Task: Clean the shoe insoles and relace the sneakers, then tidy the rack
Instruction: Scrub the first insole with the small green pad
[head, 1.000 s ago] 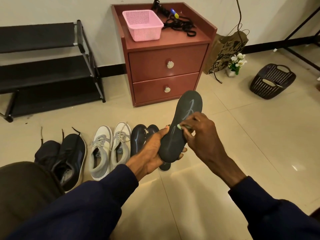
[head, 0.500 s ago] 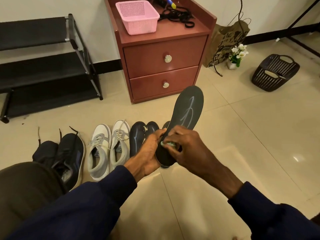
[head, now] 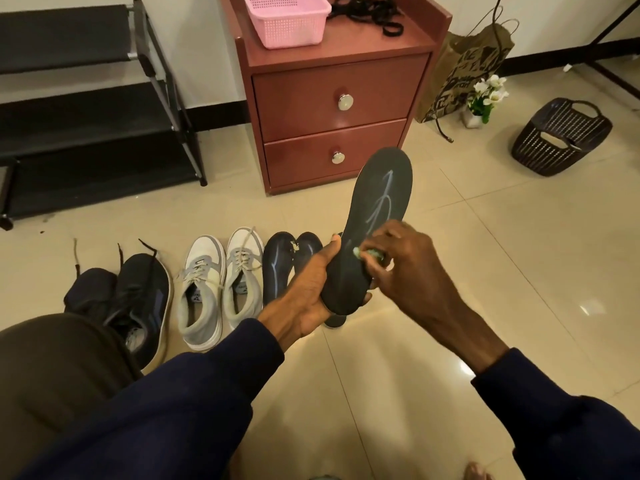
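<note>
My left hand (head: 311, 292) grips the heel end of a dark grey insole (head: 375, 216) with pale chalky streaks, holding it up with the toe pointing away. My right hand (head: 408, 268) pinches a small pale green wipe (head: 369, 252) against the middle of the insole. On the floor behind lie two more dark insoles (head: 277, 268), a pair of white and grey sneakers (head: 221, 282) with laces in, and a pair of black sneakers (head: 135, 299) with loose black laces.
An empty black shoe rack (head: 86, 109) stands at the left wall. A red-brown two-drawer cabinet (head: 332, 105) carries a pink basket (head: 287, 19) and black laces (head: 374, 15). A paper bag (head: 464, 71), small flowers (head: 485, 95) and a dark basket (head: 561, 136) sit at the right.
My right hand slid the wipe down to the insole's heel and has come back up to its middle. The camera has tilted down a little.
</note>
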Available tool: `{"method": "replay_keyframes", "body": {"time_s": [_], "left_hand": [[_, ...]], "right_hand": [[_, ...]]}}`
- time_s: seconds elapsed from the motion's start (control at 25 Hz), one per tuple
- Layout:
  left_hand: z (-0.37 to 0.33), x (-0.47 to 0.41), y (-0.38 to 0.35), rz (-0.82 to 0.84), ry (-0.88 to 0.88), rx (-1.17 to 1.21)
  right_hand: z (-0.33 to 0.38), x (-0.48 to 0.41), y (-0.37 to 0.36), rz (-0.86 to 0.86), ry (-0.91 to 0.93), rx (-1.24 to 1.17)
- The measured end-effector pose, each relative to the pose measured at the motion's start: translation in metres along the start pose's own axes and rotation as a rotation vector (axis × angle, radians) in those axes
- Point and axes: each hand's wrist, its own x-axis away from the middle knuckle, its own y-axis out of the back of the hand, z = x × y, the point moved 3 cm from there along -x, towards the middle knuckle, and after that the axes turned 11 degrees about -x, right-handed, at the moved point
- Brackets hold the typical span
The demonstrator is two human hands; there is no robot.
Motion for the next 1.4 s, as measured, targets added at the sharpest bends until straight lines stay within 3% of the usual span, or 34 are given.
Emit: {"method": "replay_keyframes", "body": {"time_s": [0.08, 0.28, 0.52, 0.64, 0.84, 1.04, 1.2, 1.24, 1.36, 1.4], "left_hand": [[-0.002, 0.000, -0.003, -0.015, -0.007, 0.003], [-0.001, -0.006, 0.002, -0.069, 0.025, 0.059], [-0.015, -0.005, -0.017, -0.073, -0.021, 0.098], [-0.016, -0.005, -0.028, -0.080, -0.031, 0.055], [-0.007, 0.000, -0.026, -0.052, -0.015, 0.044], [-0.006, 0.003, -0.032, 0.025, -0.036, -0.009], [0.003, -0.002, -0.027, -0.022, 0.002, -0.011], [0.003, -0.003, -0.028, -0.019, 0.004, -0.019], [-0.002, -0.004, -0.033, 0.022, -0.016, -0.067], [-0.003, -0.005, -0.032, 0.017, -0.023, -0.064]], "right_hand": [[-0.009, -0.002, 0.003, -0.075, -0.085, -0.004], [0.013, 0.010, -0.022, 0.180, 0.114, -0.148], [-0.012, -0.003, -0.004, -0.052, 0.089, -0.026], [-0.021, 0.002, 0.008, -0.150, 0.037, -0.146], [-0.002, 0.039, 0.001, 0.226, 0.208, -0.131], [-0.025, 0.017, 0.035, -0.129, 0.037, 0.016], [0.016, 0.043, 0.002, 0.168, 0.188, -0.028], [0.011, 0.037, 0.007, 0.174, 0.162, -0.003], [-0.022, 0.011, 0.031, -0.111, 0.019, 0.078], [-0.022, 0.012, 0.030, -0.126, 0.004, 0.045]]}}
